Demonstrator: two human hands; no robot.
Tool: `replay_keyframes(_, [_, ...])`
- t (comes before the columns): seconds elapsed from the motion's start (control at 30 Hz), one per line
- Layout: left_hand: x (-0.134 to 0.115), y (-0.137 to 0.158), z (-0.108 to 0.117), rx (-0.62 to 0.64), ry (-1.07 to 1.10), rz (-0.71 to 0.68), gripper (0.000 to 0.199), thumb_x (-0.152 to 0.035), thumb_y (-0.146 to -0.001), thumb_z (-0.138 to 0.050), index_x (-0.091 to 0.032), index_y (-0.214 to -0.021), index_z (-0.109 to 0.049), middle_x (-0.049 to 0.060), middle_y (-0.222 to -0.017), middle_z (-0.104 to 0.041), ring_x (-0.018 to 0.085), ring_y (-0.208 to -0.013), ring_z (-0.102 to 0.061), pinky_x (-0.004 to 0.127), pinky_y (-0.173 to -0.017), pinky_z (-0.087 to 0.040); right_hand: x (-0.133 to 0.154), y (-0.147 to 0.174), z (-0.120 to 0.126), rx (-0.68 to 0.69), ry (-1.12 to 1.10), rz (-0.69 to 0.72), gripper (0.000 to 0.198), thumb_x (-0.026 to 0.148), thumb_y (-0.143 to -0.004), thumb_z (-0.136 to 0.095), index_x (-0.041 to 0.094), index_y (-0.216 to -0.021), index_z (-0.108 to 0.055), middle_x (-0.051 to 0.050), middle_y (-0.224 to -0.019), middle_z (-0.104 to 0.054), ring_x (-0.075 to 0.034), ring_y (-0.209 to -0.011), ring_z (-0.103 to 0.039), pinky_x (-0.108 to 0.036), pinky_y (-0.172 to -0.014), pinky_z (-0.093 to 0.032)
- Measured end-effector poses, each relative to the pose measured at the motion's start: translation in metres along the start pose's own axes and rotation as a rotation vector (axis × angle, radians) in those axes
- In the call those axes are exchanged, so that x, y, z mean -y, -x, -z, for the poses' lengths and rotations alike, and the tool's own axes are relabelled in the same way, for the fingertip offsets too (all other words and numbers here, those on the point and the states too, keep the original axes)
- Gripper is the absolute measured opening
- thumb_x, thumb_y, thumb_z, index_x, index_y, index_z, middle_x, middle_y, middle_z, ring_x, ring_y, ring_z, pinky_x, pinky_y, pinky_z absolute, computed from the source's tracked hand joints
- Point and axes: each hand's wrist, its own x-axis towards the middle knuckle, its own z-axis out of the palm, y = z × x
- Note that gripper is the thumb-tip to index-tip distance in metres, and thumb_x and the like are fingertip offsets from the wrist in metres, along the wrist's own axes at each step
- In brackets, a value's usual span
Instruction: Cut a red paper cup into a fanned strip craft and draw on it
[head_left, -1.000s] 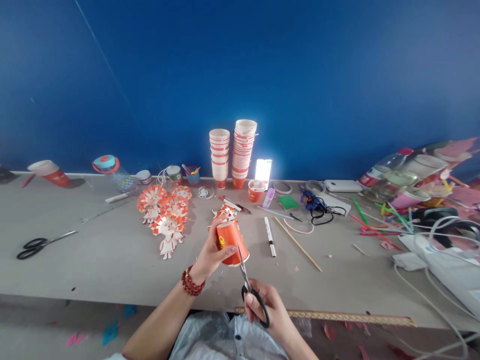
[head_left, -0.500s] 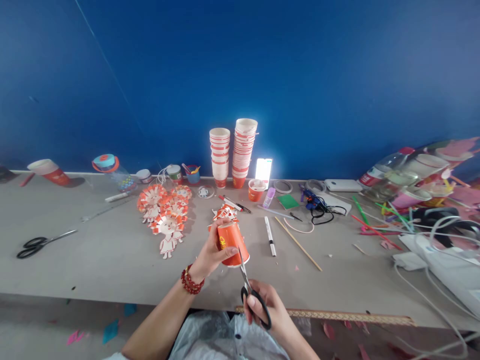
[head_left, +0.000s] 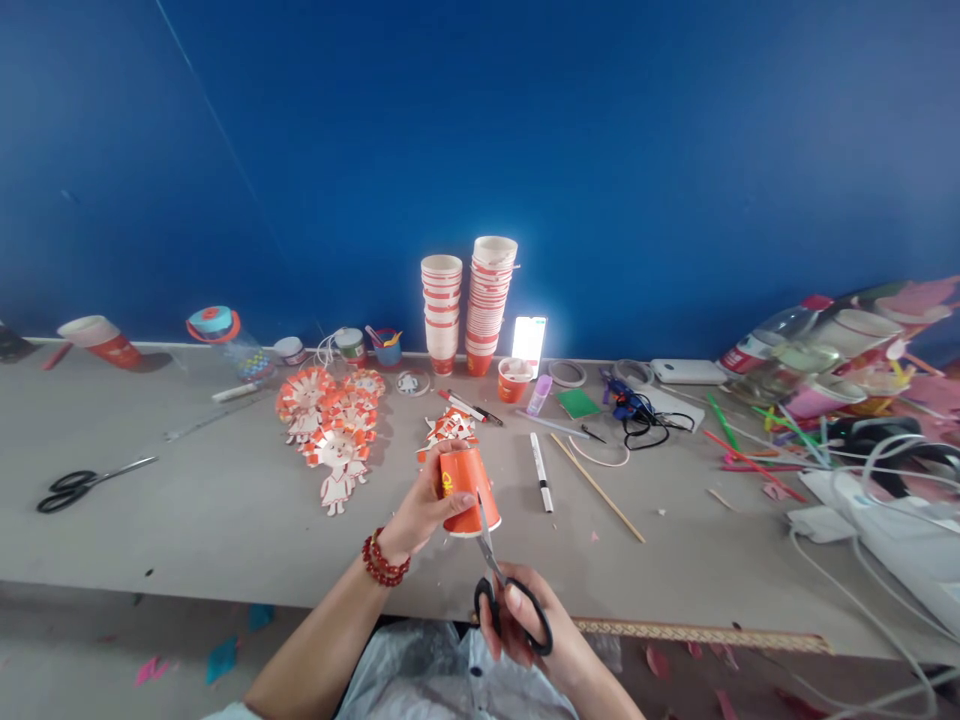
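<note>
My left hand [head_left: 421,508] is wrapped round an orange paper cup [head_left: 471,478], which is upside down with its white rim toward me. In my right hand [head_left: 525,610] is a pair of scissors [head_left: 491,562] with black handles, fingers through the loops. The handles are spread and the blades lie at the cup's rim and lower wall, one blade over the orange side. Just behind the cup lies a small heap of orange and white paper cuttings [head_left: 448,428] on the grey table [head_left: 247,510].
Two tall stacks of paper cups [head_left: 442,310] stand by the blue wall. Left are paper lion figures [head_left: 337,450] and other scissors [head_left: 94,483]. A marker [head_left: 541,472], a wooden stick [head_left: 598,487] and a glue gun [head_left: 628,398] lie right. Cables and a bottle [head_left: 772,335] crowd the far right.
The scissor handles have spread wider apart, and my right hand has opened with them. The cup stays in my left hand at nearly the same place.
</note>
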Motion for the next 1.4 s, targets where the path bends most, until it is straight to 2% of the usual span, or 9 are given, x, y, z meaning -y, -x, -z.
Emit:
replay_keyframes(0.2, [0.0,0.0,0.0,-0.027,-0.012,-0.017,0.057,-0.024,-0.079,-0.075,-0.029,-0.124,-0.041,0.008,-0.12,-0.052,0.029,-0.107,-0.062,0.042,-0.086,-0.054,-0.004,-0.003,-0.005,-0.121,0.147,0.034,0.063,0.078,-0.078,-0.052,0.017,-0.062,-0.052,0.002,-0.044,-0.05,-0.005,-0.034,-0.029,-0.02,-0.036,-0.019])
replay_keyframes(0.33, [0.0,0.001,0.001,-0.032,-0.009,-0.013,0.056,-0.024,-0.078,-0.076,-0.028,-0.123,-0.042,0.008,-0.121,-0.053,0.029,-0.108,-0.062,0.042,-0.087,-0.053,-0.007,-0.003,-0.005,-0.185,0.259,0.077,0.062,0.076,-0.08,-0.052,0.018,-0.06,-0.05,0.001,-0.044,-0.05,-0.008,-0.039,-0.035,-0.022,-0.042,-0.025])
replay_keyframes(0.47, [0.001,0.0,0.001,-0.033,-0.003,-0.018,0.057,-0.024,-0.078,-0.076,-0.03,-0.123,-0.042,0.007,-0.12,-0.054,0.029,-0.108,-0.063,0.042,-0.087,-0.054,-0.005,-0.002,-0.006,-0.217,0.301,0.091,0.062,0.076,-0.08,-0.052,0.018,-0.059,-0.047,0.002,-0.044,-0.048,-0.008,-0.042,-0.038,-0.023,-0.047,-0.028])
replay_keyframes(0.7, [0.004,0.0,0.003,-0.033,-0.017,-0.034,0.057,-0.024,-0.078,-0.076,-0.029,-0.123,-0.042,0.007,-0.121,-0.053,0.027,-0.107,-0.063,0.042,-0.088,-0.053,-0.008,0.0,-0.009,-0.28,0.342,0.059,0.061,0.076,-0.079,-0.052,0.019,-0.06,-0.044,0.004,-0.043,-0.044,-0.007,-0.039,-0.035,-0.021,-0.044,-0.025])
replay_keyframes(1.0, [-0.002,0.002,0.001,-0.016,-0.059,-0.025,0.056,-0.025,-0.077,-0.076,-0.029,-0.122,-0.043,0.008,-0.121,-0.053,0.028,-0.108,-0.062,0.042,-0.087,-0.053,-0.011,0.0,-0.003,-0.235,0.357,0.03,0.061,0.078,-0.074,-0.057,0.021,-0.061,-0.039,0.005,-0.043,-0.042,-0.008,-0.04,-0.037,-0.021,-0.042,-0.025])
replay_keyframes(1.2, [0.001,0.002,0.003,-0.002,-0.03,-0.02,0.056,-0.028,-0.078,-0.076,-0.03,-0.123,-0.044,0.007,-0.12,-0.053,0.028,-0.107,-0.062,0.044,-0.089,-0.051,-0.011,0.0,-0.006,-0.253,0.357,0.035,0.062,0.08,-0.074,-0.055,0.021,-0.059,-0.039,0.005,-0.042,-0.042,-0.008,-0.039,-0.036,-0.021,-0.043,-0.025])
replay_keyframes(1.4, [0.004,0.004,0.004,-0.025,0.011,-0.02,0.039,-0.038,-0.089,-0.062,-0.029,-0.123,-0.045,0.008,-0.12,-0.054,0.025,-0.105,-0.063,0.044,-0.092,-0.05,-0.01,0.001,-0.009,-0.236,0.345,0.073,0.062,0.079,-0.078,-0.051,0.019,-0.06,-0.045,0.002,-0.044,-0.048,-0.009,-0.041,-0.039,-0.022,-0.045,-0.027])
